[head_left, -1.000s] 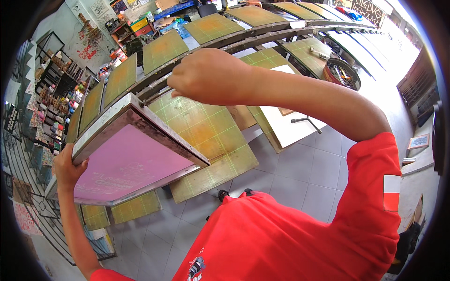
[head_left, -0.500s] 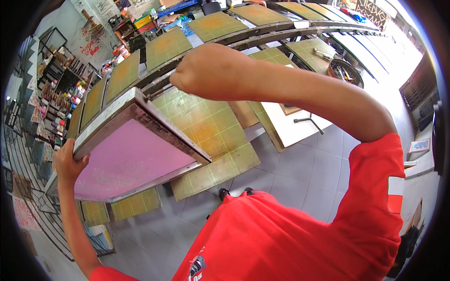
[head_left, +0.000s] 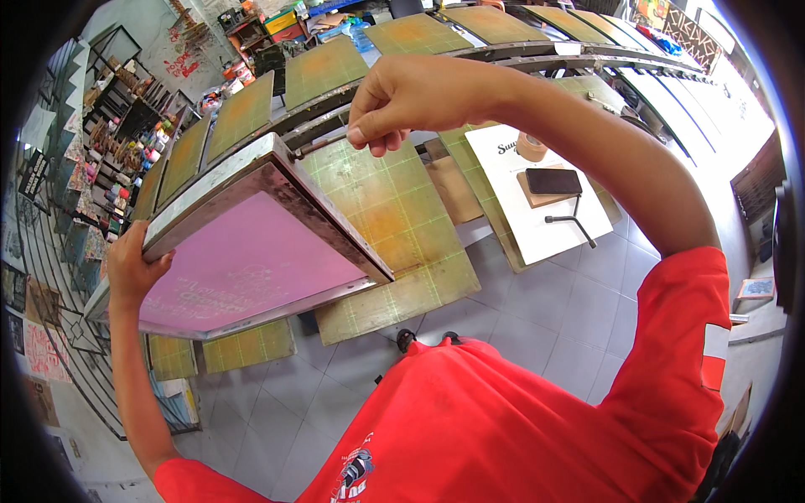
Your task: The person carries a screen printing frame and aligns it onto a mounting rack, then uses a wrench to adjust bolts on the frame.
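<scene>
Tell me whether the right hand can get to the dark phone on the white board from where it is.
Probably yes: the right hand pinches a thin metal rod, and nothing stands between it and the phone.

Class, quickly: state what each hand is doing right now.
Left hand: closed on the edge of the pink screen frame.
Right hand: fingers pinched on a thin metal rod at the frame's corner.

Dark phone (head_left: 553, 180) beside tape roll (head_left: 531, 147)
</scene>
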Motion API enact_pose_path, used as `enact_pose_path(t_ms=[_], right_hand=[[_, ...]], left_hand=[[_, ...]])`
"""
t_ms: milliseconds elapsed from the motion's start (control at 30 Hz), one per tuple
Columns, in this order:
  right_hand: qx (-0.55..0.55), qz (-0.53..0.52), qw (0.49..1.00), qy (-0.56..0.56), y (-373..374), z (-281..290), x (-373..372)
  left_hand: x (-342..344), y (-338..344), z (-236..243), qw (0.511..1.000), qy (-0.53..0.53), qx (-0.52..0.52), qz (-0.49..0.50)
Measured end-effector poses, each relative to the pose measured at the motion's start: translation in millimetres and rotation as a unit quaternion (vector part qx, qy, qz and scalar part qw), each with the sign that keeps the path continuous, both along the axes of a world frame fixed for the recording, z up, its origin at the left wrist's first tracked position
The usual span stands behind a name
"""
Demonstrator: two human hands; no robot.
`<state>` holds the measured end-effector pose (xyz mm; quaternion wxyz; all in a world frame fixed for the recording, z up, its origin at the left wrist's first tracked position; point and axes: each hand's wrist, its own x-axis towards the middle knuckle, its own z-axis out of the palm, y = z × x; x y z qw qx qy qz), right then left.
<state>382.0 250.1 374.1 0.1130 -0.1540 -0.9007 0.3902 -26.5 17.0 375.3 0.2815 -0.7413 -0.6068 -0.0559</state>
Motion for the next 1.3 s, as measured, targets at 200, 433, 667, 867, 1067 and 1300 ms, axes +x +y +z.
enact_pose_path(t_ms=[200, 433, 667, 867, 1067, 1300], right_hand=[[0.427, -0.013, 0.902, 0.064, -13, -11, 0], [0.546, -0.069, 0.809, 0.207, -9, -41, 1], [-0.277, -0.005, 0.96, -0.024, 4, -10, -2], [0.223, -0.008, 0.97, 0.094, -5, -14, 2], [0.572, -0.024, 0.78, 0.254, 2, -43, 3], [-0.232, -0.006, 0.972, 0.033, 1, -21, -1]], left_hand=[[-3, -5, 1, 1.0, 0.002, -0.007, 0.003], [11, 0, 4, 1.0, -0.003, 0.001, -0.004], [14, -2, 5, 1.0, -0.003, 0.003, -0.001], [13, -1, 7, 1.0, 0.004, -0.001, -0.008], [11, 4, 6, 1.0, -0.001, 0.0, -0.021], [8, 3, 4, 1.0, -0.003, -0.001, -0.014]])
